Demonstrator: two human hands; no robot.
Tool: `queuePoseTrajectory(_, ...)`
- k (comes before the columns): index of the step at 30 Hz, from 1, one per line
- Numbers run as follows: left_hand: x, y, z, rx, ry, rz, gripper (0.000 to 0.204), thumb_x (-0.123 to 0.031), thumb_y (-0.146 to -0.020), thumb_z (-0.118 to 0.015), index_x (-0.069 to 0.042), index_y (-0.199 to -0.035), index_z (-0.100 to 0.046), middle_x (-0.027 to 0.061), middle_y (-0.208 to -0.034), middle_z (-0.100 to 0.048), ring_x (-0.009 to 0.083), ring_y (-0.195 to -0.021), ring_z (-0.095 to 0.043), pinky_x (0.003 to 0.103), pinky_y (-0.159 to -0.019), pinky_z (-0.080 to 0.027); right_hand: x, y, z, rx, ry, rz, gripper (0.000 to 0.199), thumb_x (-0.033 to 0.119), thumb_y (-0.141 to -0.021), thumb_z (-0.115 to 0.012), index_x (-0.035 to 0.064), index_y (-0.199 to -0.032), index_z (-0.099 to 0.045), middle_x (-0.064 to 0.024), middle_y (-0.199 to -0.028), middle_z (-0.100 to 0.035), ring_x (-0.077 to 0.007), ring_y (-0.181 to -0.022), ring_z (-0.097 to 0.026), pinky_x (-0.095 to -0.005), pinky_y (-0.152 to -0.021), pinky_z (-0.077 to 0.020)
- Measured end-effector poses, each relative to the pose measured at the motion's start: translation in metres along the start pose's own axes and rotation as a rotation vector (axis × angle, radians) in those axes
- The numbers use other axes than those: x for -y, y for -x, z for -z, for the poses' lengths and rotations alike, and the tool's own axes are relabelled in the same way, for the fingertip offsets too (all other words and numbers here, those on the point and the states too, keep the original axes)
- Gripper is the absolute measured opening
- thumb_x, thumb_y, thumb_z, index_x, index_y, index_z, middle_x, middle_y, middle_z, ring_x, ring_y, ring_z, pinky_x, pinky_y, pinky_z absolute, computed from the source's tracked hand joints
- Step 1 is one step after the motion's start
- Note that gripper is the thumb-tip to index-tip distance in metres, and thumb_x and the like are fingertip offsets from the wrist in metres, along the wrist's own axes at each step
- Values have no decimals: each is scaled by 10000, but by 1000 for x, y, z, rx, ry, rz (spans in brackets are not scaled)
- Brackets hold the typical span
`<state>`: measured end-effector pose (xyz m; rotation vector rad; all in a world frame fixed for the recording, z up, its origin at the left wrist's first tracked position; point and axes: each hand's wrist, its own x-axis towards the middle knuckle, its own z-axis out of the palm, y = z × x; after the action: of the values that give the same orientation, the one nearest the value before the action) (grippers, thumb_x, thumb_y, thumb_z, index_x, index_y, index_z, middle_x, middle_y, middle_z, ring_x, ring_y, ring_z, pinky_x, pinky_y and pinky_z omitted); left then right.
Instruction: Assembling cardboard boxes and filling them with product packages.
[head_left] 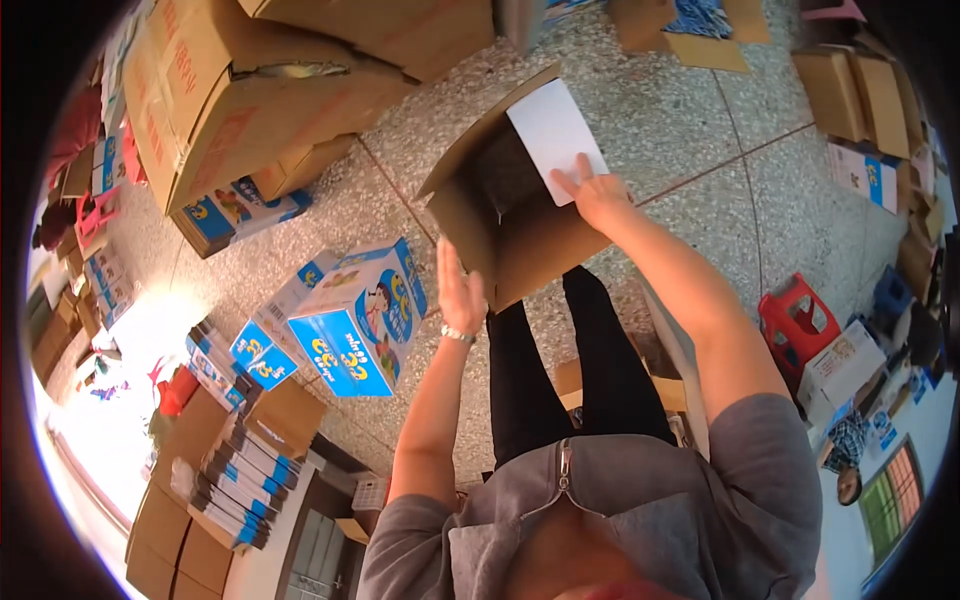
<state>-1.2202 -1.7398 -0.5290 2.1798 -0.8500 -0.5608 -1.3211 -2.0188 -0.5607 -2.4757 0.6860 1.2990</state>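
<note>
An open brown cardboard box (470, 200) is in front of me, its dark inside facing up. My left hand (462, 293) lies along the box's left wall near the front corner, fingers stretched out and together. On the right side of the opening is a plain white rectangular sheet (556, 130), perhaps card; I cannot tell whether it is loose or part of the box. My right hand (600, 197) rests on the sheet's lower edge with fingers spread, the thumb not clearly visible. Left of the box, a blue and white printed carton (362, 318) stands beside a similar smaller carton (275, 325).
Large brown cartons (270, 120) are stacked at the far left. At the lower left, a carton holds several flat blue and white packs (245, 480). A red plastic stool (798, 320) stands at the right. An open carton with blue contents (697, 20) sits at the far right.
</note>
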Motion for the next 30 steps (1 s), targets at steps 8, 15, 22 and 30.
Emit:
queuePoseTrajectory(8, 25, -70, -60, 360, -387, -97, 673, -377, -904, -504, -49, -1451, -292, 126, -1533, -224, 355, -1427, -136, 584, -1106, -130, -2, 19, 33, 111, 49, 143, 681, 342, -903, -525, 278, -1498, -201, -227, -1545, -78, -362, -1089, -598, -437, -928, -479)
queuePoseTrajectory(15, 27, -84, -101, 397, -431, 205, 666, -446, -939, -423, -76, -1469, -262, 64, -1573, -129, 325, -1450, 2, 648, -1077, -5, -94, 43, 17, 153, -281, 598, 866, 407, -724, -758, 197, -1451, -336, -170, -1544, -170, -366, -1346, -338, -435, -1086, -324)
queuePoseTrajectory(22, 41, -90, -80, 555, -264, 117, 568, -418, -972, -371, -83, -1431, -364, 74, -1545, -237, 306, -1453, -38, 615, -1092, 20, -103, 0, 19, -154, -36, 873, 493, 352, -753, -741, 159, -1190, -619, -68, -1384, -486, -344, -1262, -451, -390, -1014, -407)
queuePoseTrajectory(30, 58, -102, -28, 680, 489, 333, 654, -511, -999, -163, -62, -1375, -455, 96, -1389, -494, 266, -1403, -263, 420, -1158, -59, -63, -23, 50, -252, -424, 249, 546, 335, -679, -787, 166, -1149, -568, -96, -1190, -535, -315, -987, -607, -402, -773, -506)
